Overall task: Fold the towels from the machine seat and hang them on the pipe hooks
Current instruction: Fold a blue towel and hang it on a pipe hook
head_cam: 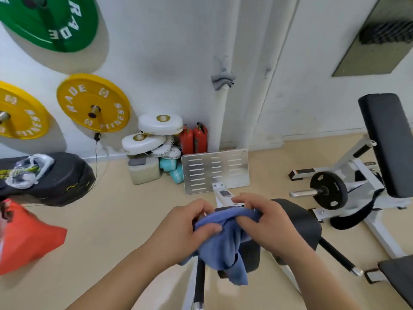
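You can read "RADE" in white letters on the green weight plate [51, 21] on the wall. The yellow plate [93, 102] below it carries "RADE" above its hub and "FITNESS" beneath. On the second yellow plate [20, 113], at your left edge, the partial lettering looks like the end of "FITNESS". A small white pad [173, 155] in the corner pile reads "AGAINST THE", the rest hidden.
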{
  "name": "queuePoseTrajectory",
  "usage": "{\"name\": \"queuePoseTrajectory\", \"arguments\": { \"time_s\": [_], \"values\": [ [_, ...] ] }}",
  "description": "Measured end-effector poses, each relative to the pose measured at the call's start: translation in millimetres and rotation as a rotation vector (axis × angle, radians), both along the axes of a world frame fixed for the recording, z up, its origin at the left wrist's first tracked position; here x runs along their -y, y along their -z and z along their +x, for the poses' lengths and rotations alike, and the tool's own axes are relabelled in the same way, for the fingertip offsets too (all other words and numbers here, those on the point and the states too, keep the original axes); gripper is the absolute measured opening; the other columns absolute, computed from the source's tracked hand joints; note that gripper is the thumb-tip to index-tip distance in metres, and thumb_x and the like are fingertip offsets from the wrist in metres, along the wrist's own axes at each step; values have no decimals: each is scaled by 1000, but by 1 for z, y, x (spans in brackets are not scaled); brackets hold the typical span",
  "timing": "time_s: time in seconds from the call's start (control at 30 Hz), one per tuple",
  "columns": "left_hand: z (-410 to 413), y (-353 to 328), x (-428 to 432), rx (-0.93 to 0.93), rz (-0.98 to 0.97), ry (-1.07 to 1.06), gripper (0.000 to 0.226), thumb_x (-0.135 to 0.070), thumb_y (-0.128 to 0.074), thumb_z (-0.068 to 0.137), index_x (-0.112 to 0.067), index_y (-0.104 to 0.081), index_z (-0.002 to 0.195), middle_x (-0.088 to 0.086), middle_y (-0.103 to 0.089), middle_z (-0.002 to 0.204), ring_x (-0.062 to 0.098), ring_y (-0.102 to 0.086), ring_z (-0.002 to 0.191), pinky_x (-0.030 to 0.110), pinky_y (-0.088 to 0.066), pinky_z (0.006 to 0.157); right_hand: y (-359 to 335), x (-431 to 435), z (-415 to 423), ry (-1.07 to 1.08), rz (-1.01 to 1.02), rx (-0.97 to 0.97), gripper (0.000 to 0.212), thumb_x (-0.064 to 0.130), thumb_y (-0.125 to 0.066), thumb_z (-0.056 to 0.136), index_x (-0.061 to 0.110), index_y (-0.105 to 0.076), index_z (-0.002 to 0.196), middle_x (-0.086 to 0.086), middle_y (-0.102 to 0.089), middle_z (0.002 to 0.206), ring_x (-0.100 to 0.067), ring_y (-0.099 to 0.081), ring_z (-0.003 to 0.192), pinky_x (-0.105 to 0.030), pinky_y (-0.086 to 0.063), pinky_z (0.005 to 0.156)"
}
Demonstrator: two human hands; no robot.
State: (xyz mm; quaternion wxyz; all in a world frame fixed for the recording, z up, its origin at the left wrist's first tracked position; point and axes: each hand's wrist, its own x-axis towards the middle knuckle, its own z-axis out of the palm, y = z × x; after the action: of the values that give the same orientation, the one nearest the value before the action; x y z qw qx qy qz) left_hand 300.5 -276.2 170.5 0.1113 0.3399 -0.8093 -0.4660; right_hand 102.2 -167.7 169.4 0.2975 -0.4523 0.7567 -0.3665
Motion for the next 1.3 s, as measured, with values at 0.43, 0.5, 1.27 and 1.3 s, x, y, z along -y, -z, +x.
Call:
{"name": "queuePoseTrajectory", "arguments": {
  "time_s": [0.43, 0.5, 1.27, 1.3],
  "values": [
    [79, -25, 15, -176, 25, -202, 27, -8, -59, 96, -25, -79, 90, -8, -76, 88, 7, -68, 81, 19, -52, 71, -34, -54, 13, 87, 192, -141, 24, 35, -81, 80, 19, -67, 71, 11, -60, 59, -1, -52, 57, -16, -42, 57],
    [71, -25, 12, -213, 14, -260, 24, -13, -61, 98, -24, -78, 85, -15, -73, 77, 2, -61, 70, 11, -45, 62, -47, -65, 4, -5, 223, -187, 22, 34, -79, 84, 21, -70, 69, 12, -61, 59, 1, -52, 57, -17, -41, 59],
    [-76, -91, -17, -372, -400, -666, 18, -24, -49, 106, -27, -66, 102, -13, -66, 89, -10, -59, 80, 5, -43, 64, -123, -47, -151, 171, -595, -116, 19, 17, -64, 96, 34, -64, 88, 16, -69, 85, 2, -60, 73, -6, -47, 63],
    [-73, -86, -26, -363, -392, -682, 18, -25, -49, 106, -28, -66, 103, -13, -65, 90, -7, -60, 83, 6, -43, 66, -115, -56, -150, 148, -572, -116, 17, 17, -64, 96, 33, -65, 89, 18, -68, 86, 3, -61, 74, -5, -46, 63]
  ]
}}
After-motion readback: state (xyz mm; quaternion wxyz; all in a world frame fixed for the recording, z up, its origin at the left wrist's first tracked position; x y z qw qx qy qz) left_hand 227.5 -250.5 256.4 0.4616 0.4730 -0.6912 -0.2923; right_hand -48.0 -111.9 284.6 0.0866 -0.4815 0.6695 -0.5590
